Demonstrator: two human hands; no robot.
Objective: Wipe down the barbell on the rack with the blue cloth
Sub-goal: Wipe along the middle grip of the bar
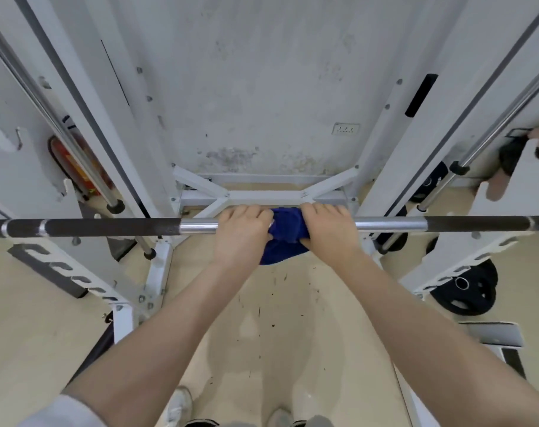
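Both our hands sit on the bar (108, 227), side by side at its middle. Left hand (240, 232) has fingers curled over the bar and the edge of the blue cloth (288, 234); right hand (326, 231) likewise clasps bar and cloth. The cloth is bunched round the bar between the hands, with a flap hanging below. The bar lies level across the white rack (157, 167). Beige scuffed floor (277, 318), grey stained wall (262, 87), black weight plate (468, 291) lower right.

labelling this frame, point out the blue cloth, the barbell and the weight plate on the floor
blue cloth (288, 225), head view, bunched middle between the hands
barbell (108, 227), head view, dark knurled left section
weight plate (465, 292), head view, its face
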